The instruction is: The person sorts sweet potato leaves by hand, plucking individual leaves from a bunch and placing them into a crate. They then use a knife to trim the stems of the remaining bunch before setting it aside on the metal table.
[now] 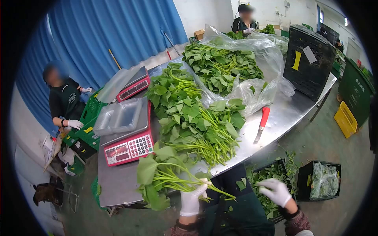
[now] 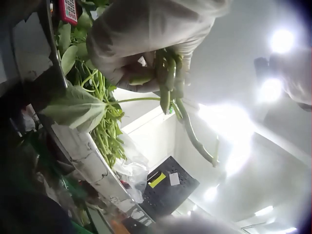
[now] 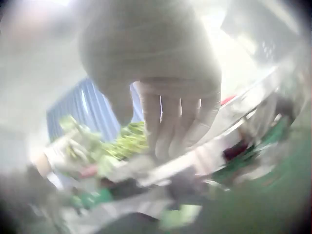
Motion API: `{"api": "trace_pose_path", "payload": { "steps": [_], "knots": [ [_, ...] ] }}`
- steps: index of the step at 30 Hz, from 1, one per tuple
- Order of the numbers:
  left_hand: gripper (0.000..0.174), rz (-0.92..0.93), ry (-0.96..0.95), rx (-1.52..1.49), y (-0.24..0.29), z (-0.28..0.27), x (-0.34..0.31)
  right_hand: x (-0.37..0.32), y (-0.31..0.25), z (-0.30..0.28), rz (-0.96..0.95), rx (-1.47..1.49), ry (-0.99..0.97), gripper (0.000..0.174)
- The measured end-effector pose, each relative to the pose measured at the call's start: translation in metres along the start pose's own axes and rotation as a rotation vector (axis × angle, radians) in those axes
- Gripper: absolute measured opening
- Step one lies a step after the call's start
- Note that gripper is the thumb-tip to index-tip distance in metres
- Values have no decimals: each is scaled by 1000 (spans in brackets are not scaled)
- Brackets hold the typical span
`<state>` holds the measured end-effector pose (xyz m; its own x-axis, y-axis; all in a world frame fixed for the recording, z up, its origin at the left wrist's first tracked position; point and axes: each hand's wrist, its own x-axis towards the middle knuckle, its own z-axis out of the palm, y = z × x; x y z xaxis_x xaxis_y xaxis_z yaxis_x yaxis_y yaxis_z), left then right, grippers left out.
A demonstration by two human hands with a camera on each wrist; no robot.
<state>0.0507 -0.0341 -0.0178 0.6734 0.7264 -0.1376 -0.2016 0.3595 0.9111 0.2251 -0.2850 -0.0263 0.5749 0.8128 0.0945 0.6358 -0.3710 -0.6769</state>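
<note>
My gloved left hand (image 1: 191,200) grips a bunch of leafy greens (image 1: 167,179) by the stems at the table's front edge. The leaves point left, and the cut stem ends stick out to the right. In the left wrist view, the fingers curl round several thick stems (image 2: 168,80), and one leaf (image 2: 80,108) hangs off to the side. My gloved right hand (image 1: 277,192) is over loose leaves (image 1: 269,206) in a dark crate, holding nothing. Its fingers (image 3: 170,119) reach down loosely in the right wrist view. A large heap of the same greens (image 1: 189,118) lies on the table.
A red-handled knife (image 1: 263,122) lies on the metal table (image 1: 252,147). Left of the heap, clear plastic trays (image 1: 122,114) sit on a red scale (image 1: 130,151). Plastic sheeting (image 1: 267,55) and a black crate (image 1: 307,63) stand behind. Two people work farther off.
</note>
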Motion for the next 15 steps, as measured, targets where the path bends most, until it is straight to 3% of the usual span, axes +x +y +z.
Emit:
{"api": "trace_pose_path", "payload": {
  "steps": [3, 5, 6, 10, 13, 15],
  "knots": [
    [26, -55, -132, 35, 3, 5, -6, 54, -50, 41, -174, 781, -251, 23],
    [28, -106, -163, 37, 5, 3, -10, 75, -66, 73, 41, 939, -535, 22],
    [30, -113, -157, 10, 7, -2, -12, 82, -79, 79, 216, 1129, -579, 18],
    [25, 35, -51, 9, 4, -9, -9, 82, -99, 95, 310, 1159, -270, 13],
    [22, 73, 95, -237, -1, -12, -2, 64, -93, 74, 347, 1183, 130, 13],
    [21, 76, 129, -287, 1, -23, 5, 38, -56, 61, 359, 1084, 520, 14]
  ]
}}
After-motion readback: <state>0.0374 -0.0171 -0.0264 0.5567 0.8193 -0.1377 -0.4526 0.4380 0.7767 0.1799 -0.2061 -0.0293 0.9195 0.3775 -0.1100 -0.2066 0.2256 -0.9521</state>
